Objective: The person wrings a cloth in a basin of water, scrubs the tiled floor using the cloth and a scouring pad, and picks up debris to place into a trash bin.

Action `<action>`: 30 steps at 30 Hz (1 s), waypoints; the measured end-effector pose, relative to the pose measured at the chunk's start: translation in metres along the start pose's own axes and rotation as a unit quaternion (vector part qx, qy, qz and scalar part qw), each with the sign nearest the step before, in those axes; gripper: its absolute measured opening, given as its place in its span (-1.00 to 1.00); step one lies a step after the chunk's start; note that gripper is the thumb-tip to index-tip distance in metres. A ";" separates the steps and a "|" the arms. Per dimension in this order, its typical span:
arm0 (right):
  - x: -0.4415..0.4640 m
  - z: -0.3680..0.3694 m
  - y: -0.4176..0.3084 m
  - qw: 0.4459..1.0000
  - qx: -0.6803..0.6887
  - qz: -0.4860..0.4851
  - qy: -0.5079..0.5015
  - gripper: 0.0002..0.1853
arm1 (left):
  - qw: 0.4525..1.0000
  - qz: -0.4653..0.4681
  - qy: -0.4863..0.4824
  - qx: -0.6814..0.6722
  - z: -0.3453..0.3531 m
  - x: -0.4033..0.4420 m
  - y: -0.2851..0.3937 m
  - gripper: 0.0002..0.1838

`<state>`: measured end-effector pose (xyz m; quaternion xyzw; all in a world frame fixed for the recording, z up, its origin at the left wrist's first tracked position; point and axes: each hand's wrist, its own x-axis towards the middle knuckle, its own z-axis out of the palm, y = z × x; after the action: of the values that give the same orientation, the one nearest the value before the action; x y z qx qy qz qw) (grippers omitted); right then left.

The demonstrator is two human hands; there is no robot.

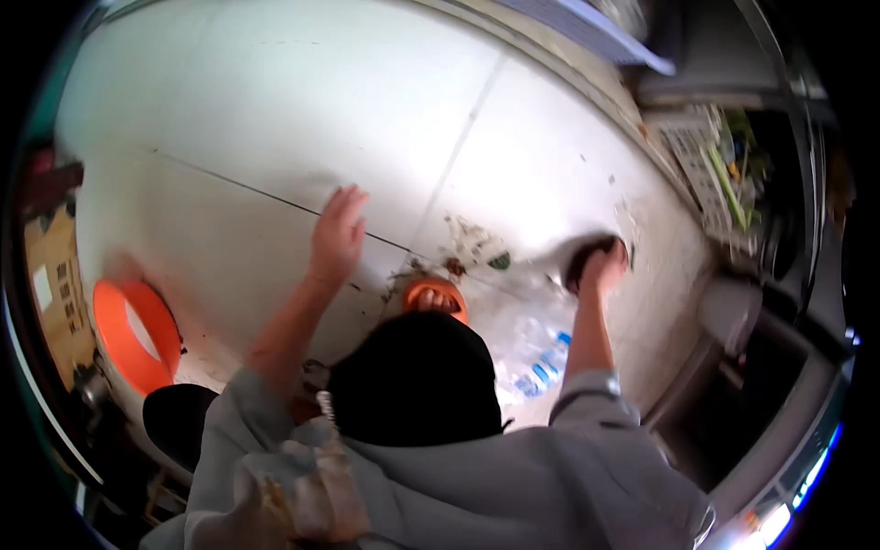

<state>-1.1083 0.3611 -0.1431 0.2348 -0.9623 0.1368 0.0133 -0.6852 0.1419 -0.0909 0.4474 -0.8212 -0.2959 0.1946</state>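
My left hand (337, 236) is over the pale tiled floor (275, 110), fingers stretched out and holding nothing. Low on the right, my right hand (603, 269) grips a dark brown object (579, 260) against the floor; blur and my fingers hide what kind it is. Between the hands lie scattered scraps of debris (467, 240) and a dark green leaf-like piece (500, 261). A clear plastic bottle with blue parts (543, 368) lies nearer my body, left of my right forearm. My foot in an orange sandal (435, 295) stands beside the debris.
An orange round tub or ring (136, 335) stands at left, near a cardboard box (57, 284). At right are a white crate with green vegetables (701, 170) and a grey open bin or cabinet (724, 403). A raised ledge (587, 87) runs along the top right.
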 end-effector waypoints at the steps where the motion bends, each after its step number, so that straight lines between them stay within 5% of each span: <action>1: -0.001 -0.013 -0.050 0.995 0.063 -0.068 0.043 -0.52 | 1.000 -0.017 0.000 0.010 -0.003 -0.012 -0.005 -0.61; 6: 0.004 0.004 -0.228 0.912 0.252 -0.322 -0.041 -0.36 | 0.996 -0.089 0.023 0.003 -0.036 -0.031 -0.017 -0.62; 8: 0.013 0.052 -0.267 0.929 0.187 -0.317 -0.041 -0.34 | 0.992 -0.118 0.042 0.007 -0.047 -0.041 -0.028 -0.63; 9: 0.008 0.066 -0.291 0.970 0.058 -0.208 -0.111 -0.31 | 0.990 -0.129 0.059 0.013 -0.050 -0.045 -0.035 -0.63; 10: 0.001 0.081 -0.309 0.975 -0.036 -0.213 -0.057 -0.31 | 0.988 -0.137 0.074 0.018 -0.052 -0.050 -0.041 -0.63; 19: -0.024 0.144 -0.507 0.895 0.101 -0.423 -0.099 -0.35 | 0.963 -0.216 0.161 -0.015 -0.054 -0.085 -0.043 -0.62; 24: -0.114 0.170 -0.562 0.686 0.195 -0.685 -0.148 -0.59 | 0.934 -0.286 0.210 0.039 -0.064 -0.111 -0.049 -0.60; 25: -0.147 0.129 -0.556 0.671 0.209 -0.636 -0.318 -0.71 | 0.927 -0.294 0.228 0.051 -0.067 -0.116 -0.053 -0.60; 26: -0.180 0.104 -0.536 0.616 0.134 -0.716 -0.300 -0.75 | 0.913 -0.321 0.243 0.059 -0.073 -0.118 -0.056 -0.60; 27: -0.207 0.108 -0.502 0.510 0.220 -0.735 -0.388 -0.71 | 0.900 -0.348 0.255 0.066 -0.079 -0.121 -0.057 -0.60; 30: -0.279 0.093 -0.368 0.393 0.311 -0.750 -0.432 -0.70 | 0.873 -0.386 0.284 0.090 -0.091 -0.132 -0.068 -0.61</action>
<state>-0.6890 0.1471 -0.1627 0.8772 -0.1651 0.2414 -0.3807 -0.5207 0.1968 -0.0749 0.8090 -0.5159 -0.1322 0.2487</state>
